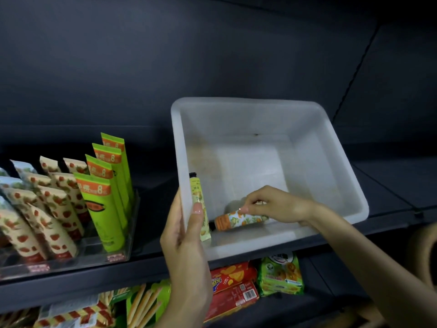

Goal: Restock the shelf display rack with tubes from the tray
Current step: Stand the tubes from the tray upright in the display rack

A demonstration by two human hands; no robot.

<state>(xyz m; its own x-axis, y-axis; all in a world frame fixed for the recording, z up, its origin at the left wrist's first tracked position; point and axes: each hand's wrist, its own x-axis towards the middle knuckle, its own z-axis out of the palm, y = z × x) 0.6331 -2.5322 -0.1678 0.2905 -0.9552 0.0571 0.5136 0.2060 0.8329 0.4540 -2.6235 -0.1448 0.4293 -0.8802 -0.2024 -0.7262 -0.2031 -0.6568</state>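
Right hand (276,204): pinches orange tube (238,220) beneath it.
Axis: flat, cap toward left hand (186,233).
Left hand: pins yellow tube (197,190) to tray (260,101).

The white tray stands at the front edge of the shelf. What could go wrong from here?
The white tray seems to overhang the shelf edge, steadied only by the left hand; if that grip loosens, it may slide off. The yellow tube under the left thumb could slip when the right hand lifts the orange tube.
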